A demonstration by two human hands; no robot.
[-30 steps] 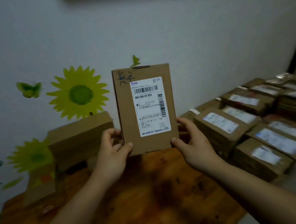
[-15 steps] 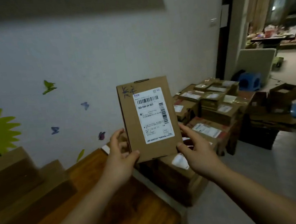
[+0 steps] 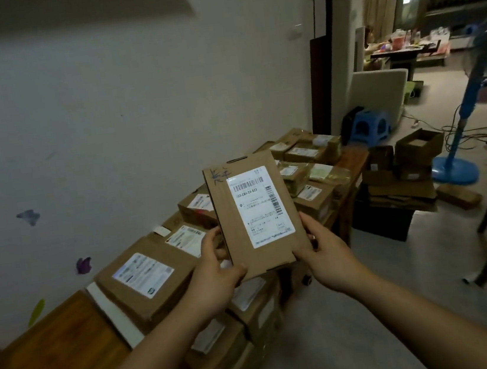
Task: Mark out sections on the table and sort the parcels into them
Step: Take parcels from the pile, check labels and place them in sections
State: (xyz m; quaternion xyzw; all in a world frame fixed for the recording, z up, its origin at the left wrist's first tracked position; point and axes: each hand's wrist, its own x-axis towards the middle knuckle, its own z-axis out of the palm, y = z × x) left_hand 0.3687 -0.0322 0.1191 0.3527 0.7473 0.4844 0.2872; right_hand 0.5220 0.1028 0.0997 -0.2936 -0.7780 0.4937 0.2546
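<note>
A: Where's the parcel (image 3: 255, 213)?
B: Held up beyond the right edge of the desk (image 3: 56, 348); fingers of the left hand (image 3: 214, 278) and right hand (image 3: 329, 261) grip its bottom corners.
A: Risk?
B: Low hold; it could tip onto the boxes (image 3: 142, 275).

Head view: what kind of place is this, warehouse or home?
Probably a home, not a warehouse: a purple butterfly wall sticker, a blue plastic stool and a blue pedestal fan on the floor.
</note>
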